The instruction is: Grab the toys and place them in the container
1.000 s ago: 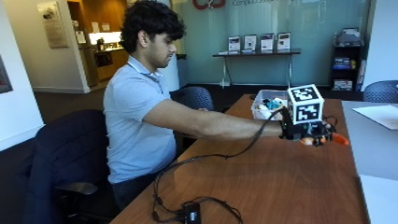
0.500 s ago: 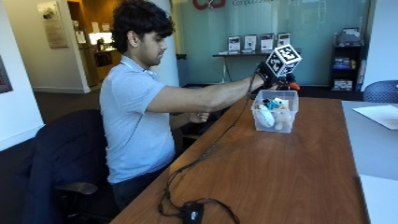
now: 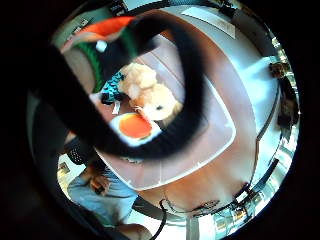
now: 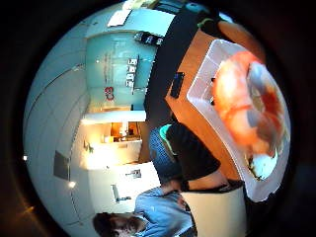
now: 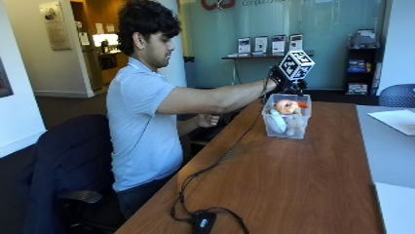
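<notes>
In the upper right of the outside view our gloved right hand (image 5: 280, 80) hovers over the clear plastic container (image 5: 286, 117) on the wooden bench (image 5: 285, 185). An orange-and-cream round toy (image 5: 286, 106) tops the pile inside; whether our fingers hold it, we cannot tell. We judge this the drop-off step; next comes releasing and fetching any remaining toy.

Right arm stretched out to the container, left hand held back.

Seen from the outside view, the person sits side-on to the container (image 5: 297, 132) and reaches toward it with the right arm (image 5: 214, 99), which is raised to about chest height and nearly straight, with only a slight bend at the elbow. The gloved right hand (image 5: 283, 84) hangs just above the container's near rim, wrist level with the forearm; its grip cannot be made out. The bare left hand (image 5: 209, 120) is loosely curled, well short of the container and lower than the outstretched forearm, with that elbow tucked near the body.
</notes>
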